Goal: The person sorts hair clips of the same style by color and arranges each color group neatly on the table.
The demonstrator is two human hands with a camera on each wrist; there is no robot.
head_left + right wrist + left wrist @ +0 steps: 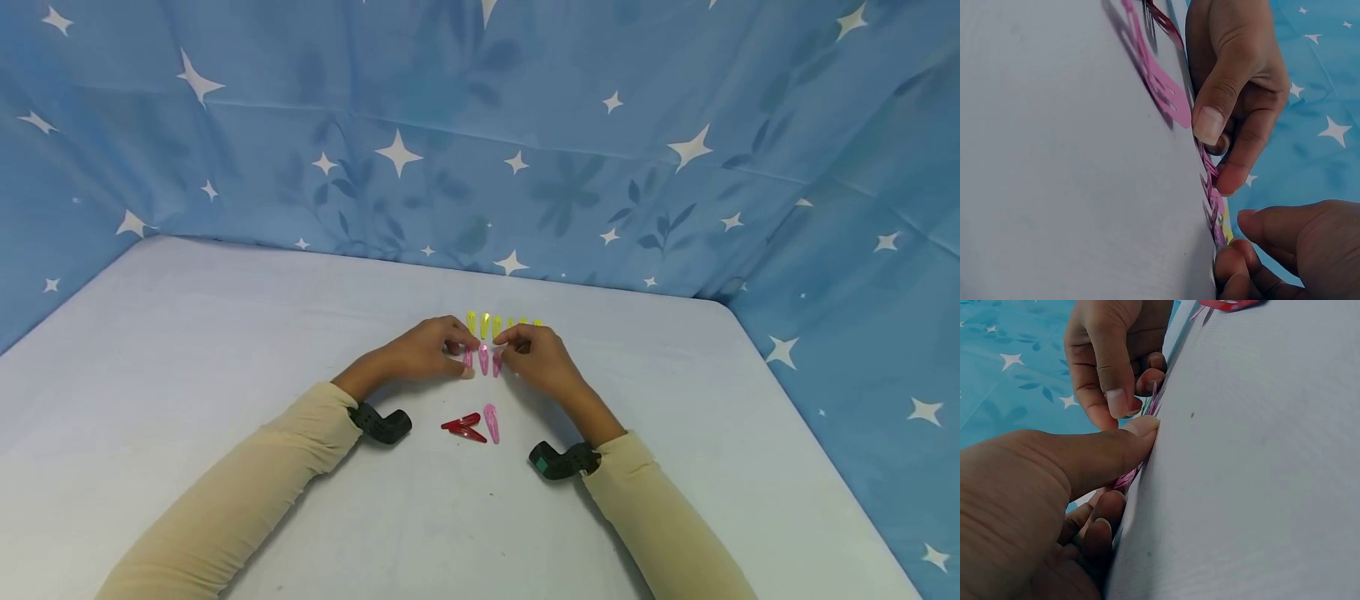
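Note:
Below a row of yellow snap hair clips [485, 326] stand several pink hair clips, side by side. My left hand [429, 348] holds the leftmost pink hair clip [468, 359] at its ends between thumb and curled fingers. The middle pink clip [483, 360] lies on the cloth between the two hands. With bent fingers, my right hand [543, 360] grips the pink clip [497, 364] at the right of that row; its fingers partly cover it. In the right wrist view, the right hand's fingertips [1230, 262] are at the row's near end.
Nearer to me, two red hair clips [465, 427] lie in a V beside another pink clip [491, 423]. A white cloth [360, 517] covers the table. Blue star-patterned curtains [450, 208] hang behind and at the sides.

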